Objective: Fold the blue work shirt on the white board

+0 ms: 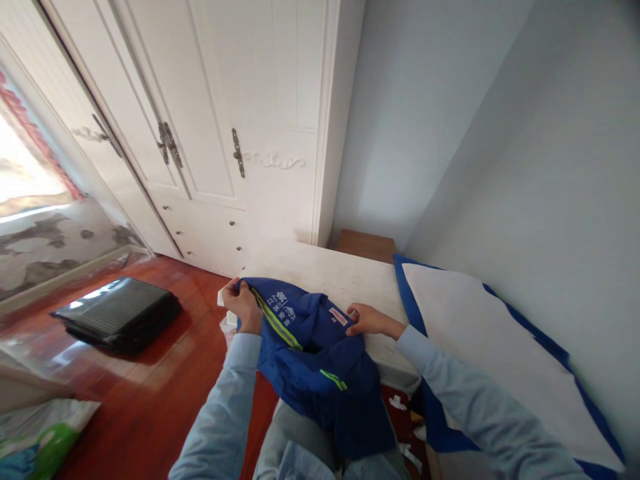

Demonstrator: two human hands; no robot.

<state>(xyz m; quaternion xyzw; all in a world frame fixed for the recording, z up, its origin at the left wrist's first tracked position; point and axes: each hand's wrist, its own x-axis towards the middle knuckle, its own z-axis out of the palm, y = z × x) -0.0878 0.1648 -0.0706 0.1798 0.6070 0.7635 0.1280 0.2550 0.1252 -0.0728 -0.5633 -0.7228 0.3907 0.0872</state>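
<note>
A dark blue work jacket (320, 353) with yellow-green reflective strips and white printed lettering lies over my lap and the edge of a white surface. At its upper left edge, my left hand (243, 305) pinches the cloth between thumb and fingers. My right hand (369, 320) grips the jacket's upper right side, beside a small white-and-red label (339, 316). Between the hands the cloth is spread, while its lower part hangs in loose folds toward my knees.
The white tabletop (320, 263) stands against a white wardrobe (200, 87). To the right lies white sheeting (480, 333) over blue material. A black package (120, 313) sits on the red wooden floor (165, 393). A printed plastic bag (45, 433) is at lower left.
</note>
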